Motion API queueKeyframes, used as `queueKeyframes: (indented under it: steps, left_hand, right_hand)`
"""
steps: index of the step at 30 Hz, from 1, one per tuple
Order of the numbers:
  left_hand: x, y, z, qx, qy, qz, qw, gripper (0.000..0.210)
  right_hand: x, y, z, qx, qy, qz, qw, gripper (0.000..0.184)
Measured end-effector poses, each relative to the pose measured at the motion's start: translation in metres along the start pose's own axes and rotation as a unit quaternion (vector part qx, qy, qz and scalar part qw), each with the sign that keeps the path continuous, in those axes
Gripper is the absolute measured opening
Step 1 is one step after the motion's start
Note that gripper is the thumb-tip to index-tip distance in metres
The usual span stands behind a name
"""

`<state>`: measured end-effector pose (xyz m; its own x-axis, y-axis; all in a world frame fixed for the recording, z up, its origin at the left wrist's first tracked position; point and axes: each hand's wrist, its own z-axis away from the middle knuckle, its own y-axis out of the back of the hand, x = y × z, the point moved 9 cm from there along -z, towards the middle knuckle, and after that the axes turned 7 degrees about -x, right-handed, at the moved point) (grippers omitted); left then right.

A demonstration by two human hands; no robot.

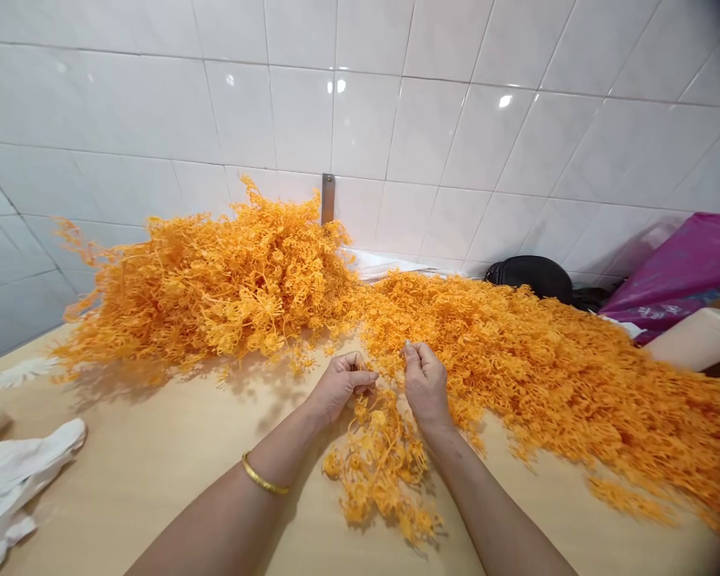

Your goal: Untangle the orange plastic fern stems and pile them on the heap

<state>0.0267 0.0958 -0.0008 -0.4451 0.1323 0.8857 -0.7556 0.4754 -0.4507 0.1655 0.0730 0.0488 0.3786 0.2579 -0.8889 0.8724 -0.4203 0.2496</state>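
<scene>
My left hand (345, 386), with a gold bangle (264, 476) on its wrist, pinches the top of a small bunch of orange artificial flower sprigs (384, 464). That bunch hangs down over the tabletop between my forearms. My right hand (425, 384) is closed in a pinch just to the right, against the edge of the orange pile; whatever is between its fingertips is too small to make out. A tall heap of orange sprigs (234, 280) lies at the left, and a long, lower pile of orange pieces (534, 360) spreads to the right.
White cloth (18, 480) lies at the table's left. A black pouch (531, 276), a purple bag (678, 272) and a pale roll (699, 340) are at the back right. A tiled wall (372, 120) rises behind the wooden table (156, 480), with a metal strip (327, 198) on it.
</scene>
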Motion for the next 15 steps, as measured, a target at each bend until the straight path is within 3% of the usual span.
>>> queueKeyframes:
  steps: [3,5,15]
  left_hand:
    - [0.000,0.004,0.000,0.009,0.001,-0.006,1.000,0.027]
    - [0.001,0.005,0.000,0.002,-0.006,-0.002,1.000,0.025]
    - [-0.003,0.014,-0.004,-0.002,0.012,0.055,0.998,0.014]
  right_hand:
    - [0.016,0.034,-0.007,0.124,-0.057,-0.145,0.980,0.025]
    - [0.021,0.045,-0.010,0.153,-0.073,-0.211,0.963,0.024]
    - [0.024,-0.020,-0.002,-0.131,-0.128,-0.209,0.961,0.023]
